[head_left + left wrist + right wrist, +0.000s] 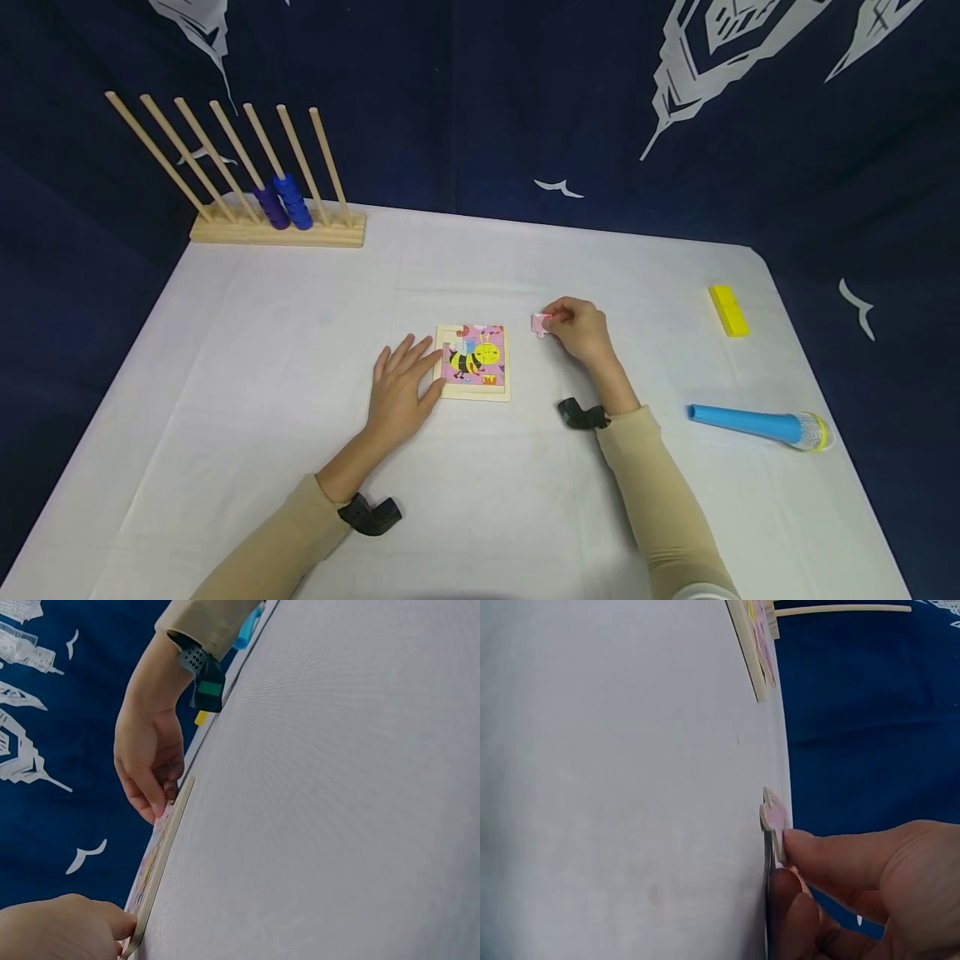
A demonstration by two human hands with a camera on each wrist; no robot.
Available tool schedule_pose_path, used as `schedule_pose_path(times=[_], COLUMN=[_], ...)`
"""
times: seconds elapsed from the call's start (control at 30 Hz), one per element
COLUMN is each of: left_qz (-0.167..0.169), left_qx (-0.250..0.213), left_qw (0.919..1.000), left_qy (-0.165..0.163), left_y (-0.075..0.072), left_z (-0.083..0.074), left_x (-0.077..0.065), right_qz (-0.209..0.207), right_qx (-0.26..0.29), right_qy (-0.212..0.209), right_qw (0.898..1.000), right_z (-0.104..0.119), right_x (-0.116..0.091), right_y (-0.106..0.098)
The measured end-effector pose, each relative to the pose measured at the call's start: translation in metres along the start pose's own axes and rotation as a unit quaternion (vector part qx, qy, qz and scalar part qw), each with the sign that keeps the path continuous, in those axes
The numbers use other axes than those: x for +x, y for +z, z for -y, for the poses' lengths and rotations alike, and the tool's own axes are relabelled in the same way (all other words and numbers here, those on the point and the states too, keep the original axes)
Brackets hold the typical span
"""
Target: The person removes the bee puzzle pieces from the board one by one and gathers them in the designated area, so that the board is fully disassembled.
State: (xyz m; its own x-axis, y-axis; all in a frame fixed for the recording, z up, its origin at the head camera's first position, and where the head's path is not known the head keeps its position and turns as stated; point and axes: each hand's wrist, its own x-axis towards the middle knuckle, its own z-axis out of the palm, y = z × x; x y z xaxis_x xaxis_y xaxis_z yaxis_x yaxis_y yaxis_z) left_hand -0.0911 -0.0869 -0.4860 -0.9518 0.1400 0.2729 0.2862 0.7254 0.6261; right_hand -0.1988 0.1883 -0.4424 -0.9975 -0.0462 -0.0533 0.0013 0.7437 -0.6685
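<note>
A square wooden puzzle tray [480, 397] lies on the white table, holding a bee picture [486, 353] on pink. The picture leaves bare wood along the upper left. My left hand [397, 400] has its fingers spread, with thumb and forefinger touching the tray's left edge. To the right of the tray, my right hand [581, 329] pinches a small pink puzzle piece [537, 324] between thumb and fingers. In the right wrist view the piece [775, 816] is tilted on edge close to the tabletop; whether it touches the table I cannot tell.
A wooden peg rack [277, 237] with purple and blue beads stands at the back left. On the right lie a yellow block [728, 311] and a blue toy microphone [757, 423]. A dark patterned cloth [495, 108] hangs behind the table.
</note>
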Motion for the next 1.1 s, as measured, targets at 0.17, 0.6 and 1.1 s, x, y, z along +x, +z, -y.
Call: schedule_pose_path(times=[0.17,0.6,1.1], left_qz=[0.005,0.013,0.002], left_qx=[0.003,-0.002,-0.002], left_qw=[1.0000,0.9999,1.0000], left_qy=[-0.003,-0.010,-0.003], left_y=[0.000,0.000,0.000], left_z=[0.000,-0.001,-0.001], left_x=[0.000,0.000,-0.001], right_qz=[-0.012,-0.043,0.003], right_qx=[-0.022,0.025,0.111], right_qy=[-0.012,0.023,-0.015], right_qw=[1.000,0.998,0.994], right_z=[0.000,-0.004,0.025], right_x=[-0.002,-0.006,-0.024], right_y=[0.002,-0.014,0.005])
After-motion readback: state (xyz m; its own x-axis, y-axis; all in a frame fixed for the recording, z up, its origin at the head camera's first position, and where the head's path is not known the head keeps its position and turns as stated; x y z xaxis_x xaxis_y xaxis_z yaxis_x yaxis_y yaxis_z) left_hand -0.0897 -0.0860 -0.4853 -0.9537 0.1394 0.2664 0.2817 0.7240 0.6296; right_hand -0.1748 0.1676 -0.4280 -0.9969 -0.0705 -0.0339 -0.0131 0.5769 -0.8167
